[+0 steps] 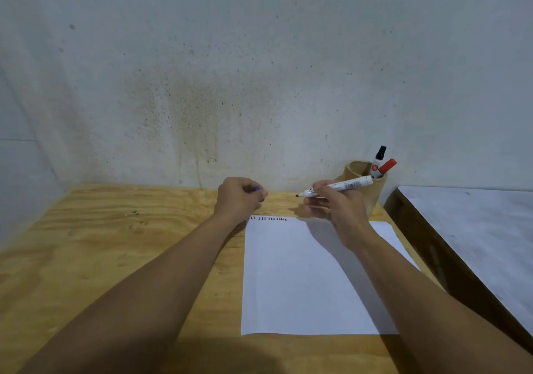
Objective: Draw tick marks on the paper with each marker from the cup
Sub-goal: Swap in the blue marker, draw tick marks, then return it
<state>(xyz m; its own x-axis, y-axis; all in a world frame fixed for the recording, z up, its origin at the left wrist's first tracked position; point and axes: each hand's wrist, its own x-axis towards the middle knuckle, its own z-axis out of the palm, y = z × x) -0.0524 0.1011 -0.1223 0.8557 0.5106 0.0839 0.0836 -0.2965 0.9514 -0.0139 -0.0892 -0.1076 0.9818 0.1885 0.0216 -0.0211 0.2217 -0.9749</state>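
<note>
A person's right hand [331, 203], just right of the frame's centre, pinches an uncapped white marker [336, 186] between thumb and fingers. The marker lies nearly level, its long axis running left to right across the frame, with the dark tip pointing left and the blunt end toward the cup. The tip hangs above bare wood, just beyond the far edge of the paper [302, 281], so it looks as though the next stroke needs the tip brought down and toward the viewer, onto the sheet. The left hand [240, 197], at centre frame, is curled shut around something small; a bit of blue or purple shows at the knuckles, likely the marker's cap, though too little is visible to be sure. It hovers just past the paper's upper left corner. A short row of tick marks [269, 218], red and blue, runs along the sheet's top edge; part of the row's left end is hidden behind the left wrist. The right forearm crosses and shades the paper's right side. The wooden cup [372, 192] stands behind the right hand, right of centre, holding a black-capped marker [379, 158] and a red-capped marker [385, 167]; its lower front is hidden by the hand. All rests on a plywood table [115, 244] against a stained wall [202, 70]. A grey surface [476, 223] sits at the right edge.
</note>
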